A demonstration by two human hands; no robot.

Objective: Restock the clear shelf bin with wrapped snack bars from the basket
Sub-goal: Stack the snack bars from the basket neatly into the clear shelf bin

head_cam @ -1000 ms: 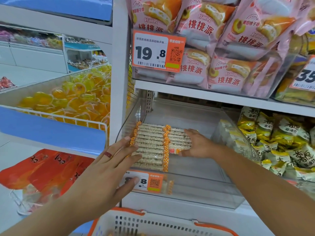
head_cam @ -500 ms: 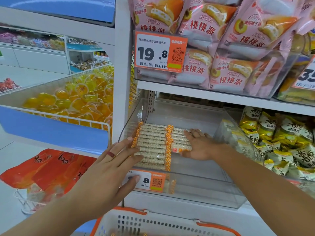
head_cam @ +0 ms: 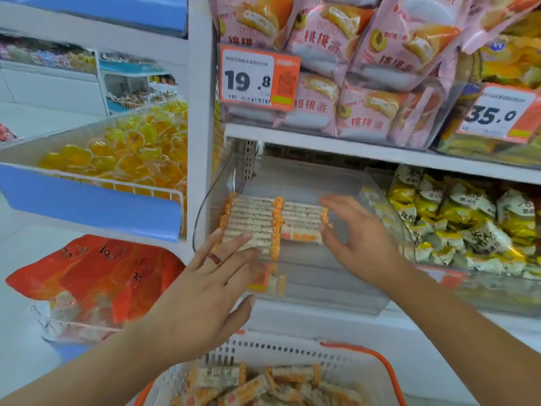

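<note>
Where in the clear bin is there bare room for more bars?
Free: the clear bin floor right of the snack bars, under the right hand, plus the strip behind them and the front strip. Crowded: the left half, where the left hand reaches.

Head view — one camera, close to the shelf

It looks forward and slightly down into the clear bin [head_cam: 307, 183] from near, with the basket [head_cam: 292, 351] rim along the bottom edge — no second view.

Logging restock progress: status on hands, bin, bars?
Left hand open, outside bin front. Right hand open, at snack bars in clear shelf bin. More bars in basket. Nothing blocking.
</note>
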